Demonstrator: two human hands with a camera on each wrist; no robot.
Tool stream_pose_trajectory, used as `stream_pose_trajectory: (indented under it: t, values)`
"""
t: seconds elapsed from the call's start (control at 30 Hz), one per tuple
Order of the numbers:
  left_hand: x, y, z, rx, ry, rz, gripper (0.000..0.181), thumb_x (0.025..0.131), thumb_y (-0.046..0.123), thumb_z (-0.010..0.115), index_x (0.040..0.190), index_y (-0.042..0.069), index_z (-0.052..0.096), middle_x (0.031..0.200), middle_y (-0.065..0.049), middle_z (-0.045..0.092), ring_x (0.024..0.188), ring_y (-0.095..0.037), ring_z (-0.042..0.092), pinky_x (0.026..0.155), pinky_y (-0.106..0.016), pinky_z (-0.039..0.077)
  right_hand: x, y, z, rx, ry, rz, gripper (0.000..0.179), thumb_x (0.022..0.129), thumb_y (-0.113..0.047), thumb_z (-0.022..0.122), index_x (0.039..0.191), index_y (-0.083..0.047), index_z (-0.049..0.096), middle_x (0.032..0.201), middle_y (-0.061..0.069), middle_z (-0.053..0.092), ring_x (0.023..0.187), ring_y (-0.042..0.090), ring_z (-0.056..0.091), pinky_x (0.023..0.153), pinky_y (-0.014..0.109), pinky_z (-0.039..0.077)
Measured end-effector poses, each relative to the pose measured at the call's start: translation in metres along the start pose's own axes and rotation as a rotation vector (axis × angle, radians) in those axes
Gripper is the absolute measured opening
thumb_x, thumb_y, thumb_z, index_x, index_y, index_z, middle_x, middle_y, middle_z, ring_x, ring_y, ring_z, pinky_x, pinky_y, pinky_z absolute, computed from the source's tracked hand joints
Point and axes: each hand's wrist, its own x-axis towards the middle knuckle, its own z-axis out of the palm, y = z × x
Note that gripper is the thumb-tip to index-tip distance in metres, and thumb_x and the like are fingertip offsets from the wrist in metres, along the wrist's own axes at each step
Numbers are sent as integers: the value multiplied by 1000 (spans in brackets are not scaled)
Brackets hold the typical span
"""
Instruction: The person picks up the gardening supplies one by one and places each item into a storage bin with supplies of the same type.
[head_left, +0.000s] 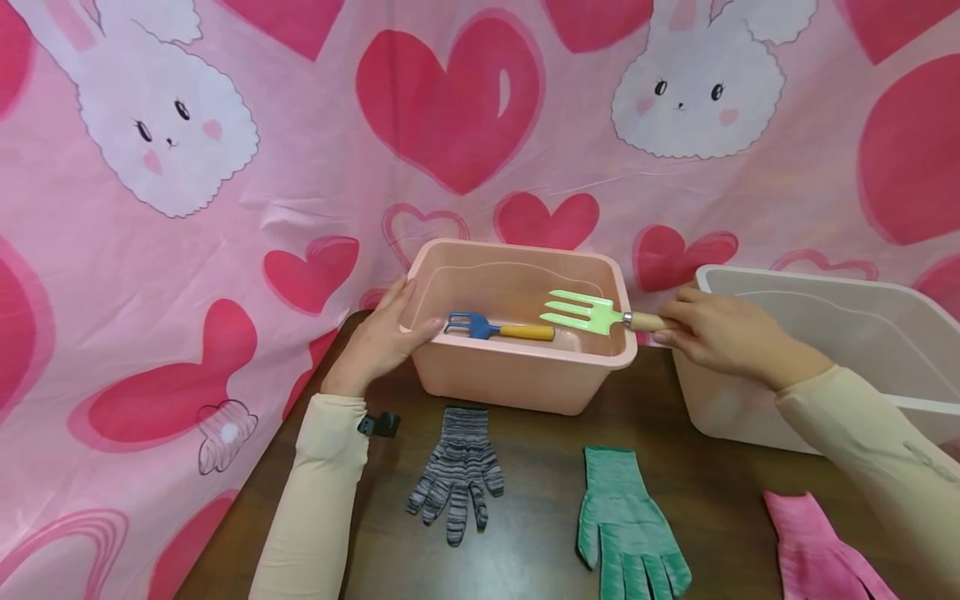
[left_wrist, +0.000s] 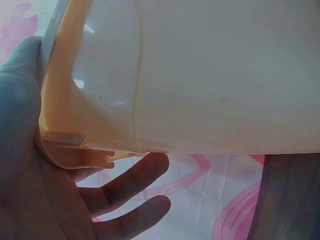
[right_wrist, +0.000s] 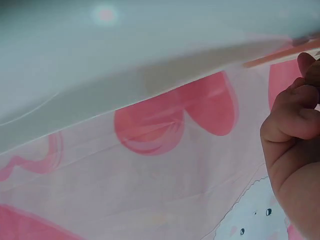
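Observation:
My right hand grips the wooden handle of a light green garden hand fork, its tines over the right end of a pink plastic bin. In the right wrist view, the curled fingers show at the right edge. My left hand holds the bin's left end, its thumb over the rim. The left wrist view shows that hand's fingers spread along the bin's outer side. Inside the bin lies a blue hand cultivator with a yellow handle, apart from the green fork.
A larger whitish bin stands to the right, beneath my right forearm. On the dark wooden table in front lie a grey striped glove, a green glove and a pink glove. A heart-and-rabbit cloth hangs behind and left.

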Motion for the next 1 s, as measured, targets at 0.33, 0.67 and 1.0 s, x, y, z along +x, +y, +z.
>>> stream_pose_trajectory:
  t: [0.33,0.67,1.0]
  values:
    - [1,0,0,3,4,9,99,90,69,56,164,20,13,169,2,8,150,-36,21,114,-64,25,17,-9,-3,0,-60,-13,32,85,-32,80,109,-13,73,88,0,56,71,16,55,64,44,52]
    - [2,-2,0,9,9,9,99,89,69,57,164,23,12,169,3,7,149,-37,22,113,-65,26,39,-24,-13,1,-11,-8,23,86,-27,80,100,-11,71,78,-1,49,60,14,46,51,34,44]
    - [1,-1,1,-13,17,18,95,91,65,58,164,22,15,169,2,9,149,-35,24,114,-62,25,87,-38,-3,-20,-70,14,20,91,-31,74,94,-14,65,80,4,50,60,21,50,53,40,48]
